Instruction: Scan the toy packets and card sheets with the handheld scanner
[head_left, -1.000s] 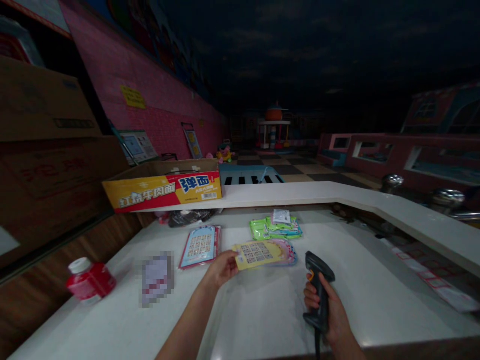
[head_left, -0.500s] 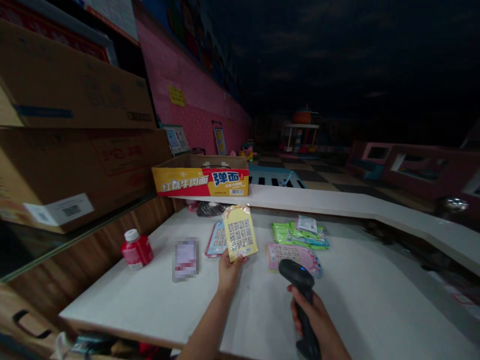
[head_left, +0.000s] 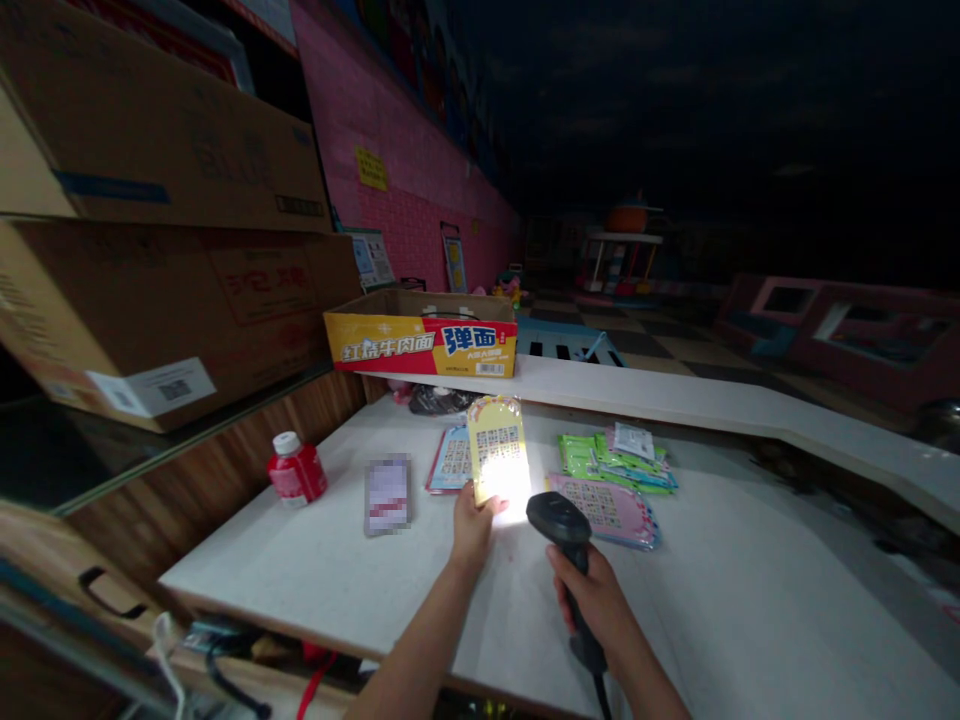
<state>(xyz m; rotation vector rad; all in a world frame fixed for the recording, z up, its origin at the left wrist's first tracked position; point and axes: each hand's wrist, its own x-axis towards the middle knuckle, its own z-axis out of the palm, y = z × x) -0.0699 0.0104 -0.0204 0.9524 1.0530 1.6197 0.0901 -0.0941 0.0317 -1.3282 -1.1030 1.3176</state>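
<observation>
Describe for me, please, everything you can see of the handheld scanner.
The handheld scanner is black or dark grey, apparently plastic, with a broad, rounded head on a slimmer handle and a dark cable leaving its lower end. The right hand grips the handle, partly hiding it. The scanner is tilted over the white counter, its head close to the brightly lit yellow card.

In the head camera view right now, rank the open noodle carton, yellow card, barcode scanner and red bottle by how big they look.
1. Open noodle carton
2. Yellow card and barcode scanner: too close to rank, as the right hand covers part of the scanner
3. Red bottle
</observation>
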